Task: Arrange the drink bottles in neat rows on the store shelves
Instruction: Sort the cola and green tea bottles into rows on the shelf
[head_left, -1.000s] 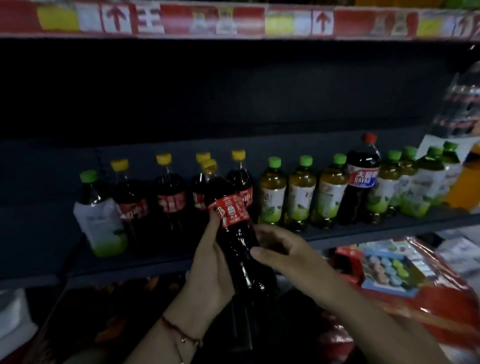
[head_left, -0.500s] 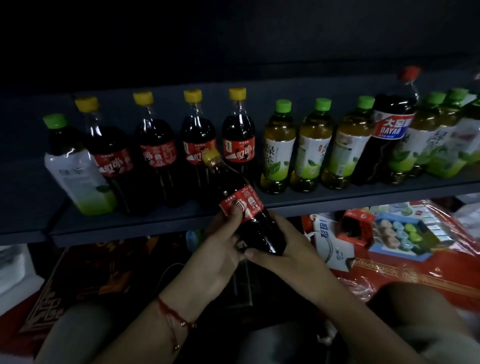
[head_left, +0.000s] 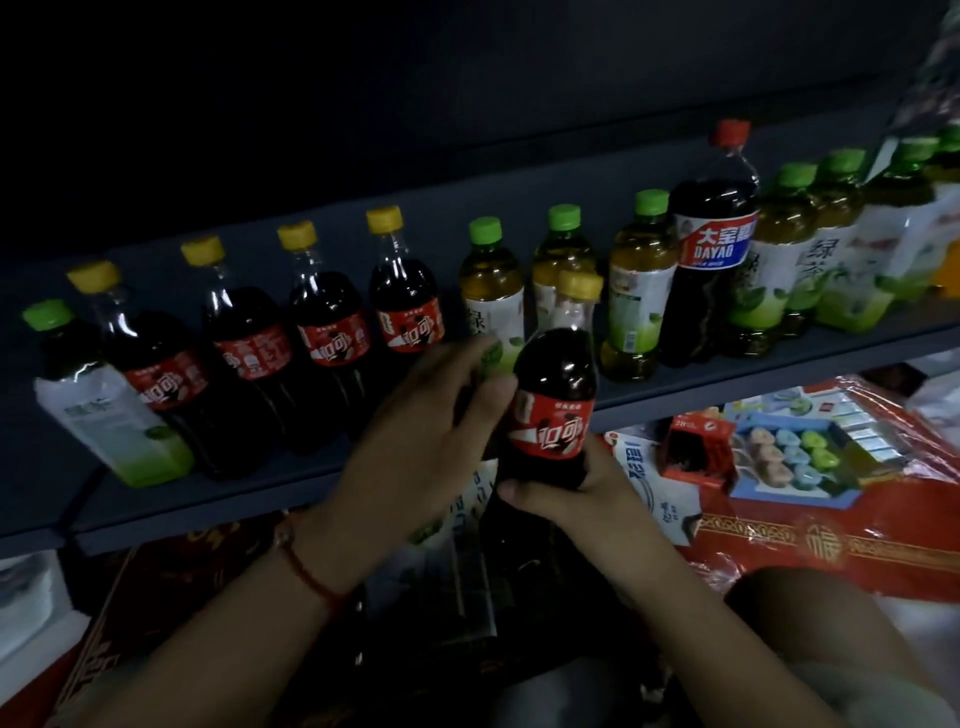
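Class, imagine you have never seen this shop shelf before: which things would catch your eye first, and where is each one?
First, the cola bottle with its yellow cap, upright at centre in front of the shelf, gripped low by the right hand while the left hand rests against its side. Next, the tall red-capped DAYAO bottle on the right, standing among the green-capped tea bottles.

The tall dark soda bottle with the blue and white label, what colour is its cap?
Red. The tall dark soda bottle's cap shows best in the head view.
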